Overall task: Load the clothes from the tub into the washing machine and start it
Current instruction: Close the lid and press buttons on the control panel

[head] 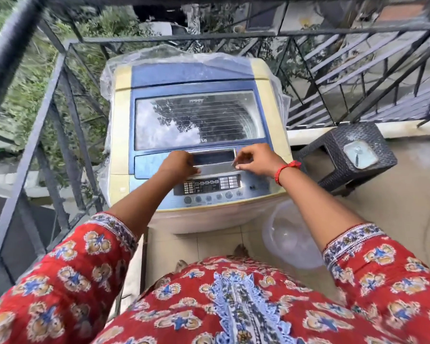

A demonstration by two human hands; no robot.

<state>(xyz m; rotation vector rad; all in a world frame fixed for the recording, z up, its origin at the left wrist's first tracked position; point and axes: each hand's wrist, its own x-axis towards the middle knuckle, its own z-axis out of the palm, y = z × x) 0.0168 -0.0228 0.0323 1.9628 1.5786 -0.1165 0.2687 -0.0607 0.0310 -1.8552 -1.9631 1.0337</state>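
A cream and blue top-loading washing machine (124,115) stands in front of me with its glass lid (199,120) down. My left hand (180,163) grips the left end of the silver lid handle (214,158), fingers curled into the recess. My right hand (255,161) holds the handle's right end with curled fingers. The control panel (206,186) with its row of round buttons lies just below my hands. A clear plastic tub (292,235) sits on the floor to the right of the machine; no clothes show in it.
Black metal railings (67,100) close in the balcony on the left and behind the machine. A dark wicker stool (333,155) with a small square object on top stands at the right. Clear plastic sheeting (107,78) hangs over the machine's back. Tiled floor lies underfoot.
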